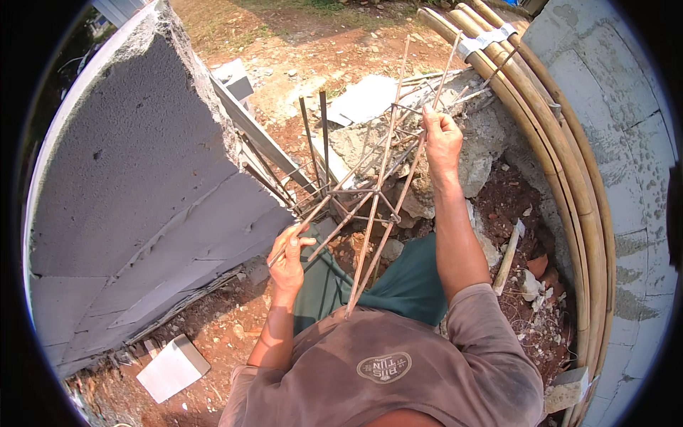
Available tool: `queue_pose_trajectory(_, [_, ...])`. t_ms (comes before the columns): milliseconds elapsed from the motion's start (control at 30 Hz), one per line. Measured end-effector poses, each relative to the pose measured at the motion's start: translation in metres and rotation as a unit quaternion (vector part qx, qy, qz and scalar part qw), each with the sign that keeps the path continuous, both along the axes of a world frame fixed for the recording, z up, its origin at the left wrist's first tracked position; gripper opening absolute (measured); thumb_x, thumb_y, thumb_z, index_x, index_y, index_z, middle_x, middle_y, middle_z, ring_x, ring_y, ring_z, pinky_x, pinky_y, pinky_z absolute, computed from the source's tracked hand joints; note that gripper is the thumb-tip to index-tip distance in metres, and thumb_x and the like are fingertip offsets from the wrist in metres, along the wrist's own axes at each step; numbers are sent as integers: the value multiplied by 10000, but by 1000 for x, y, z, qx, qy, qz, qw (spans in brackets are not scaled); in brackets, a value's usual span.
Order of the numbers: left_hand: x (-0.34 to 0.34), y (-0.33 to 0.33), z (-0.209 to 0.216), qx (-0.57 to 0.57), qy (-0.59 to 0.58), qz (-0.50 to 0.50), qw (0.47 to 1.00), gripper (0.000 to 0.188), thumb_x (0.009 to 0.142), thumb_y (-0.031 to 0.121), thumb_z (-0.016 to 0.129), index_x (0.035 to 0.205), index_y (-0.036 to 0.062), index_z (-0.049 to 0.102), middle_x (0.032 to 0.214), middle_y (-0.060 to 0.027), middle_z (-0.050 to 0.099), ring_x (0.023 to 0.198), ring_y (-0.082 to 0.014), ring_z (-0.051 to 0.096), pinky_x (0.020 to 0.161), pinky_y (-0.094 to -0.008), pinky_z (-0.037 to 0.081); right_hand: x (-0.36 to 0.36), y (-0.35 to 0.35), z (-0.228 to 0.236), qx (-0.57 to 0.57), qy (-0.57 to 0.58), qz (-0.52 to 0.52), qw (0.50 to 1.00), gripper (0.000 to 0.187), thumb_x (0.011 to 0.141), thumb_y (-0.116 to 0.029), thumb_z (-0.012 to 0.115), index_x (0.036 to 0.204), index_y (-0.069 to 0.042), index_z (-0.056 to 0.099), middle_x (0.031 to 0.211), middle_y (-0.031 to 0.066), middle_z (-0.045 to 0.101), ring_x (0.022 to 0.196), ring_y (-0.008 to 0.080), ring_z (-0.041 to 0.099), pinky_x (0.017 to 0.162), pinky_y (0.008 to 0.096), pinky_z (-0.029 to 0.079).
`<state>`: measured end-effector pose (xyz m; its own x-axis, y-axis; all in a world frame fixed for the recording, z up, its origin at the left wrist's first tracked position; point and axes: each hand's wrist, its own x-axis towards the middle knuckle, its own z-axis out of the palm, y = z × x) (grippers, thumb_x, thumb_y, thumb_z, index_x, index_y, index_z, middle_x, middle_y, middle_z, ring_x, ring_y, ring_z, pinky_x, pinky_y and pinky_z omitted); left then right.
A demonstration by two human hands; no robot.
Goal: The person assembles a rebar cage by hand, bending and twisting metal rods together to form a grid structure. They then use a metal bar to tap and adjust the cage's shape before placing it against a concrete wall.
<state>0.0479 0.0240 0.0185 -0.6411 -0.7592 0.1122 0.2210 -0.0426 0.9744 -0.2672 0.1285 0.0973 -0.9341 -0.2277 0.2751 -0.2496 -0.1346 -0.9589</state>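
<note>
A rebar cage (pixel 378 188) of thin, rust-brown rods, crossed by small tied stirrups, slants in front of my body. Two of its long rods run down to my shirt. My left hand (pixel 287 262) is closed around the lower end of one rod, beside the block wall's broken edge. Farther off and to the right, my right hand (pixel 442 142) grips another rod of the same cage near its upper part. Two dark upright bars (pixel 324 139) rise behind the cage, left of a broken concrete lump (pixel 359 148).
A grey block wall (pixel 135 178) stands on the left, another (pixel 626 142) on the right. Long bamboo poles (pixel 569 171), bound with white wrapping, lean along the right wall. A pale block (pixel 174 368) lies at lower left. Rubble (pixel 532 285) covers the soil at right.
</note>
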Motion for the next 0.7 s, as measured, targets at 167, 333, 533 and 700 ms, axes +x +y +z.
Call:
queue_pose_trajectory(167, [18,0,-9,-10,-50,-9,999,428,969,307,478,1200,-51,514,1082,-184,616,833,-213,654,770,-322,513,19,7,0,11,-17,32,999,234,890,-234,643,731,-76,578,666,-46,536,574,28,430,531,192,351])
queue_pose_trajectory(333, [2,-5,-7,7,-57,-13,998,435,969,314,483,1218,-41,515,1081,-170,621,845,-193,648,769,-301,490,5,6,-2,-7,-10,8,1000,227,867,-234,672,772,-44,592,651,-47,524,566,19,422,507,187,345])
queue_pose_trajectory(533, [-33,-15,9,-10,-2,-29,1000,382,977,256,471,1214,-39,521,1063,-164,613,836,-190,644,764,-306,523,-16,17,2,-13,-15,12,1000,200,848,-202,690,838,-26,598,691,-21,579,591,48,507,545,196,407])
queue_pose_trajectory(700, [-44,-21,5,36,7,-27,999,395,978,271,466,1229,-32,507,1085,-169,607,841,-195,648,775,-304,520,-18,16,-1,-20,-17,9,1000,195,845,-205,692,851,-33,601,711,-11,588,610,58,529,582,202,412])
